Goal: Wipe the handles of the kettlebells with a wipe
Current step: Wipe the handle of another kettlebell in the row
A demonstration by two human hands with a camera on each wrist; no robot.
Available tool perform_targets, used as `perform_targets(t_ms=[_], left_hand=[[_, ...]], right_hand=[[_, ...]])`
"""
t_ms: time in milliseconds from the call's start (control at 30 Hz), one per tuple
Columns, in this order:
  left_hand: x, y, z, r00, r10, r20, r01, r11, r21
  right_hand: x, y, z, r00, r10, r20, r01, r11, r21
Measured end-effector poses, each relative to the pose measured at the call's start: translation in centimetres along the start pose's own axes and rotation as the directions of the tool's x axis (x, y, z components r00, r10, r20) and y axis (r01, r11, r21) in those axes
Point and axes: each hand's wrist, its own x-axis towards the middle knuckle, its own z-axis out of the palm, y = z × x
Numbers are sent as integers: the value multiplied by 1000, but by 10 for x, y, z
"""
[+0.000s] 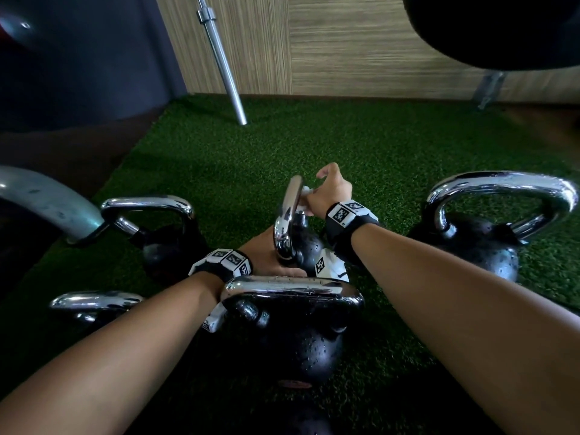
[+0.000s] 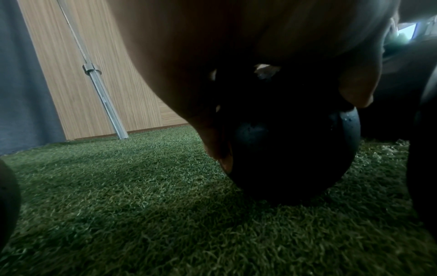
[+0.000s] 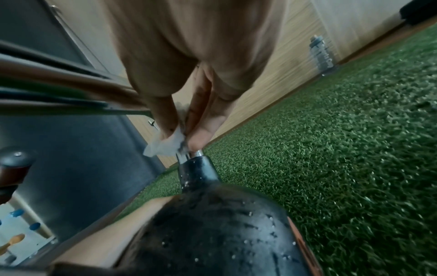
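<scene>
Right hand [image 1: 326, 191] pinches wipe [image 3: 165, 146] on centre-frame handle [image 1: 287, 221]; left hand [image 1: 266, 252] cups kettlebell [image 2: 290, 149]. Chrome wet, likely slippery; body heavy, brace low.

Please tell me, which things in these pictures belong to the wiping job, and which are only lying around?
Part of the job:
- wipe, pinched by the right hand
- middle kettlebell, its handle being wiped
- left hand, steadying that kettlebell's body
- other kettlebells, such as the near one and the right one

Only lying around:
- barbell leaning on the wall
- water bottle
- green turf
</scene>
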Motion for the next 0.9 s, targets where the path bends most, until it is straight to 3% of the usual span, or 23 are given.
perform_targets(t_ms=[133,333,400,467,533,600,633,733,767,800,900], left_hand=[[3,1,1,995,76,-65,-79,996,-43],[1,5,-1,1000,3,-25,-6,992,-122],[-2,7,-4,999,-46,-19,43,991,-124],[-4,2,-9,985,-163,59,170,971,-167],[-6,8,-23,943,-266,198,286,955,-80],[-7,16,-46,901,-363,238,359,931,60],[-8,21,-59,908,-382,174,373,924,80],[-14,40,-98,899,-424,-106,404,899,-169],[-13,46,-106,899,-416,-137,392,904,-171],[-12,56,-112,912,-389,-130,375,919,-121],[-11,84,-118,938,-341,-60,343,890,302]], right_hand=[[0,-1,1,998,33,49,-29,996,-86],[-4,-2,1,998,-42,50,52,974,-219],[-4,-7,1,995,-17,98,43,962,-269],[-5,-11,-3,987,-52,153,98,946,-310],[-6,-9,-12,967,-160,201,221,917,-333],[-9,-8,-24,927,-262,267,345,876,-338],[-11,-10,-30,903,-299,308,399,849,-345],[-7,-18,-41,840,-352,412,517,750,-413],[-5,-22,-42,825,-356,438,542,716,-440],[-3,-25,-41,815,-360,453,562,682,-469],[0,-30,-37,822,-343,455,560,636,-531]])
